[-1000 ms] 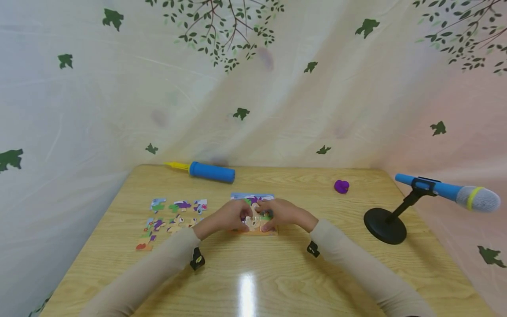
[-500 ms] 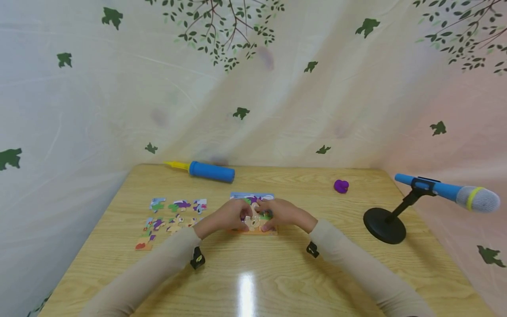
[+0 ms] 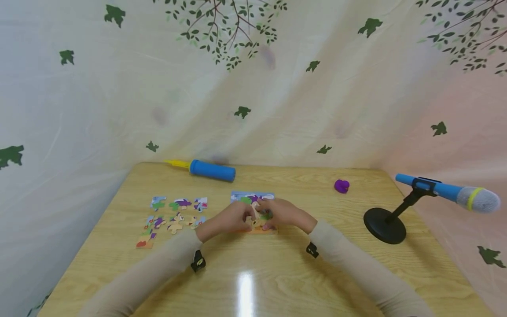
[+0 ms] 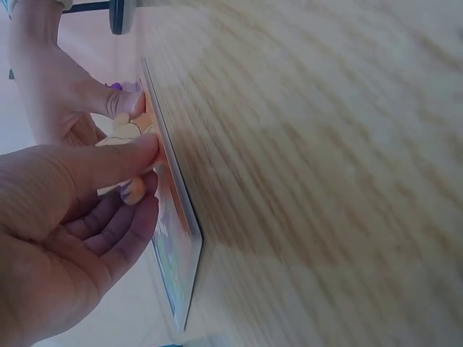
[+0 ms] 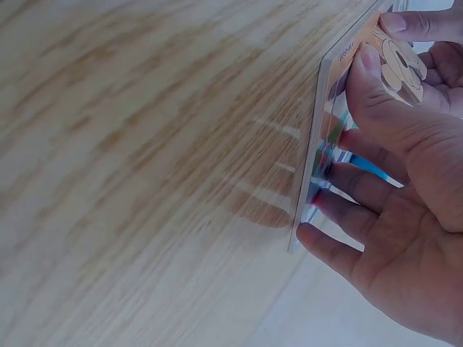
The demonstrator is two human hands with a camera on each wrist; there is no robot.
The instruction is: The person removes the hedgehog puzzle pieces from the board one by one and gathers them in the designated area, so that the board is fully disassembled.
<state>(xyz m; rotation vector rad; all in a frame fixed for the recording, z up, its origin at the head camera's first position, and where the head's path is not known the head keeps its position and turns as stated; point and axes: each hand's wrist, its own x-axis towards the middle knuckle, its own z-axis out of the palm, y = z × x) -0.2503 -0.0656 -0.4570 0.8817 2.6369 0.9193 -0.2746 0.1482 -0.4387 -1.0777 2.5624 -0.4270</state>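
A picture puzzle board [image 3: 253,193] lies in the middle of the table, with both hands over it. My left hand [image 3: 233,217] pinches a beige puzzle piece [image 4: 124,134] between thumb and fingers near the board's orange lower edge. In the right wrist view this piece [image 5: 402,71] stands tilted between the two thumbs. My right hand [image 3: 286,212] rests its thumb beside the piece, and its other fingers [image 5: 354,184], loosely spread, touch the board further along. The hands hide much of the board's middle.
Loose puzzle pieces [image 3: 175,225] lie in rows left of the board. A blue pump [image 3: 212,171] with a yellow nozzle lies at the back. A purple object [image 3: 342,186] sits at the back right. At right, a blue microphone [image 3: 443,191] is mounted on a black stand [image 3: 385,226].
My left hand has shifted slightly right and its fingertips have drawn in on the piece. The right hand stays nearly still, and the head view has moved a little.
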